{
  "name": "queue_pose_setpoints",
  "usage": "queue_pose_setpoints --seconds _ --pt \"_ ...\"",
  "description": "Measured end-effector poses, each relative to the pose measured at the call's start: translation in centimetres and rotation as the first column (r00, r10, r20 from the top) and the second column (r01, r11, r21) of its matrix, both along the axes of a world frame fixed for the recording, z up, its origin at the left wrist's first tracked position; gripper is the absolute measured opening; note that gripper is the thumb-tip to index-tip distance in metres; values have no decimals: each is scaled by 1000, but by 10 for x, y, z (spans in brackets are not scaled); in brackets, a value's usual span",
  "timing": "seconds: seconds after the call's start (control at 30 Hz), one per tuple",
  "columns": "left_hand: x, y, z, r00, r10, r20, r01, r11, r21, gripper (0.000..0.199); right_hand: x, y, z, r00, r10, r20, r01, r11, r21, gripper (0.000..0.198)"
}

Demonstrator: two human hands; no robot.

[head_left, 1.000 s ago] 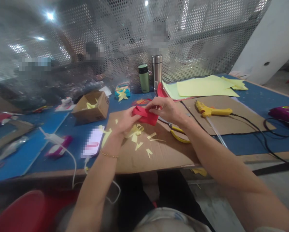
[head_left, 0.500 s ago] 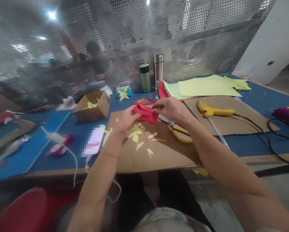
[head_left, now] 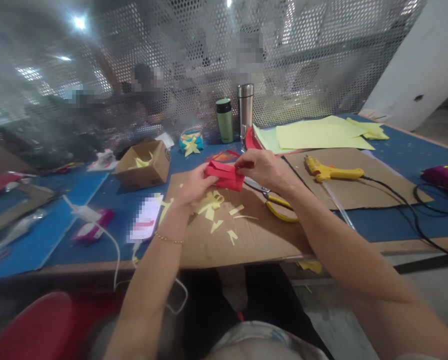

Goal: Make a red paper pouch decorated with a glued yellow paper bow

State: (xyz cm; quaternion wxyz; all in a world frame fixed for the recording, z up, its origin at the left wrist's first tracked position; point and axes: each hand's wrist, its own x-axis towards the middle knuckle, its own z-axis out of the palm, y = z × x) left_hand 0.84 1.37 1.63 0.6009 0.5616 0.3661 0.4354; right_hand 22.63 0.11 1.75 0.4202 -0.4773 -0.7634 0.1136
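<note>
Grips are both closed on the same thing, a red piece held up just above the cardboard. Left grip has its thumb on the front, fingers mostly hidden behind; right grip is pinching near the top right corner. Only a small change over the last second: the right fingertips have slid from further along the top edge out toward that corner, so more of the fold across the top is showing. I'd read that as fine fiddling with the fold, with the piece itself hardly shifted, so pretty slow, careful work right now. Around the red piece: scissors lying just right of it, yellow scraps below it on the nearer side, and the glue gun well off to its right. Can't tell if it's paper or felt, sorry.
</note>
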Motion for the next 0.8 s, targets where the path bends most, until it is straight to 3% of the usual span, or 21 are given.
queue_pose_setpoints --seconds 0.4,0.8 --pt "-2 3 -1 1000 -8 10 8 1000 6 36 -3 -4 3 1000 -15 -6 15 1000 -16 11" --pt "-6 5 -2 999 -38 3 38 999 -5 33 -6 1 -4 991 34 128 -51 990 134 18"
